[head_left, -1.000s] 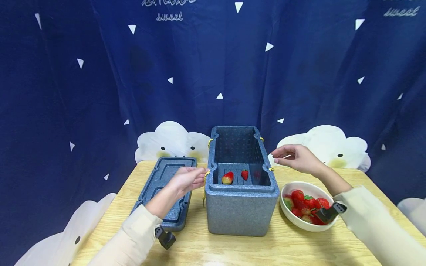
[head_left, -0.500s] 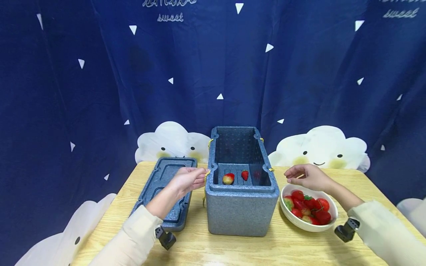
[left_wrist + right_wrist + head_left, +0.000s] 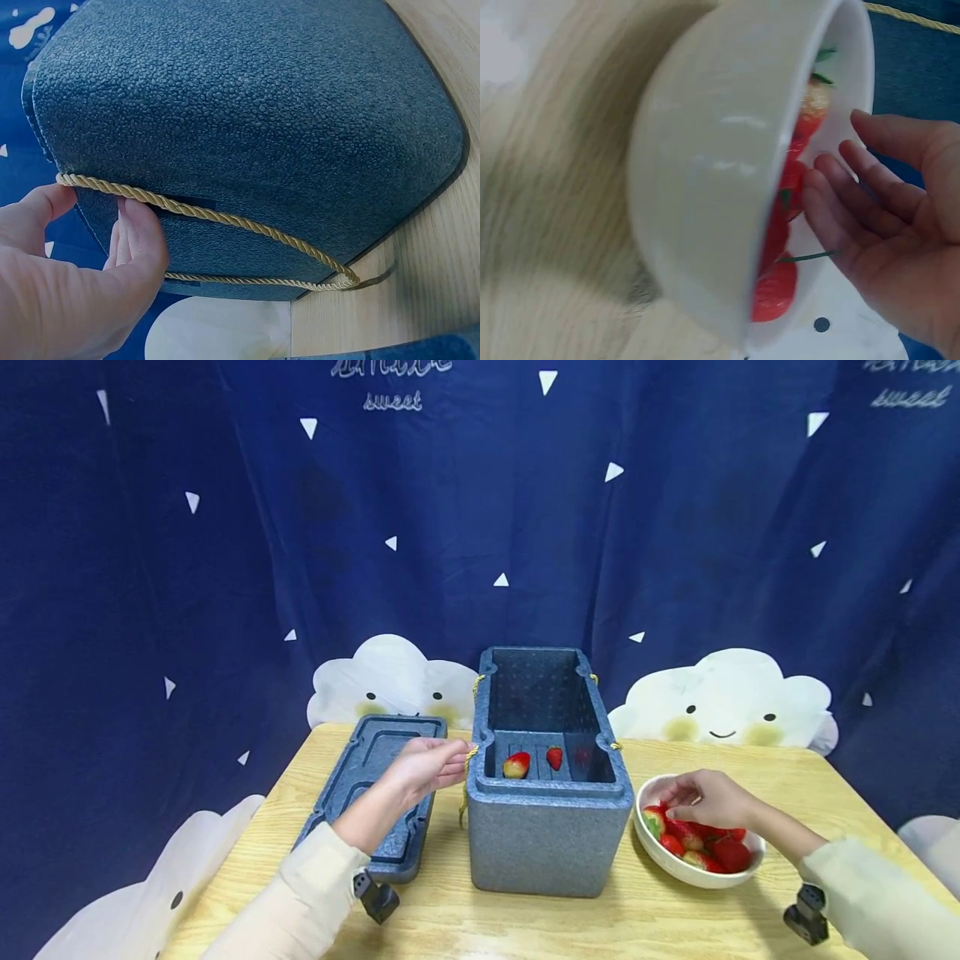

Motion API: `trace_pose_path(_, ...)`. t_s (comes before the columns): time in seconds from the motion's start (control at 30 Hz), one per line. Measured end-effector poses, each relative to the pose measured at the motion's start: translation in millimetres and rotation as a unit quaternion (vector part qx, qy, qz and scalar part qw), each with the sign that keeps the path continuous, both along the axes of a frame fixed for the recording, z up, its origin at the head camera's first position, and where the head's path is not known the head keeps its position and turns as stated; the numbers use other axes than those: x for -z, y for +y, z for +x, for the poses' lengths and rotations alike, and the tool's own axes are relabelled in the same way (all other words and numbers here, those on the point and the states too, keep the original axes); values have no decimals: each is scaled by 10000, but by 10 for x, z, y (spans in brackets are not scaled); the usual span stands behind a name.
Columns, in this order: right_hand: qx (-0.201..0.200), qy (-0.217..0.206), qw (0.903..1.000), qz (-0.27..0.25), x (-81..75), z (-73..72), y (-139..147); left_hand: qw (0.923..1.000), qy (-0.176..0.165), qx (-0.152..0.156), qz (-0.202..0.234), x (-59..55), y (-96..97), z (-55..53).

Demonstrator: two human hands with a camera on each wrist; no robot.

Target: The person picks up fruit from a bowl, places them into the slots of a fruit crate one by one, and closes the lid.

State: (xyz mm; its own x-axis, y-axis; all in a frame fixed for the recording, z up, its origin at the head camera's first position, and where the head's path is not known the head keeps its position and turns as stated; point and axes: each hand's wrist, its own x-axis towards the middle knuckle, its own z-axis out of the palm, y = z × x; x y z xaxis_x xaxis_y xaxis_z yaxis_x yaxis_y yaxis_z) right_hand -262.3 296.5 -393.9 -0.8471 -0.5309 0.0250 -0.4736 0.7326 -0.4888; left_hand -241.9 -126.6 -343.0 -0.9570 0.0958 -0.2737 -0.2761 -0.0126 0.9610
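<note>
My left hand [image 3: 427, 768] rests its fingers against the left side of a blue-grey foam box [image 3: 547, 839], by its rim. In the left wrist view, fingertips touch the box and its yellow rope handle [image 3: 247, 224]. Inside the box lie two strawberries, one red and pale yellow [image 3: 517, 766] and one smaller red strawberry [image 3: 554, 757]. My right hand [image 3: 712, 800] reaches over a white bowl [image 3: 693, 877] of several strawberries [image 3: 776, 232]. Its fingers are loosely bent, with fingertips beside the fruit in the right wrist view and nothing gripped.
A matching blue-grey lid [image 3: 390, 852] lies on the wooden table [image 3: 540, 935] left of the box, partly under my left forearm. Behind the table hangs a dark blue curtain [image 3: 450, 527] with clouds and triangles.
My right hand has moved from beside the box's right rim, rightward and down into the bowl. The left hand stays at the box. The view has shifted slightly.
</note>
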Motion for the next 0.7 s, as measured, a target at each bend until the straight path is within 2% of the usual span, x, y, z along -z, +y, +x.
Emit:
trace_pose_path(0.17,159,-346,9993,-8,68,54,70,10000,-27,56,-1,0,6,5)
trace_pose_path(0.33,306,-285,9990,125,73,75,85,10000,3,64,-50,-22,10,11)
trace_pose_path(0.47,268,-243,9990,276,49,87,63,10000,-24,39,-88,-17,12,0)
trace_pose_path(0.7,109,-614,9971,441,53,95,15,9999,-30,4,-120,-4,10,-6)
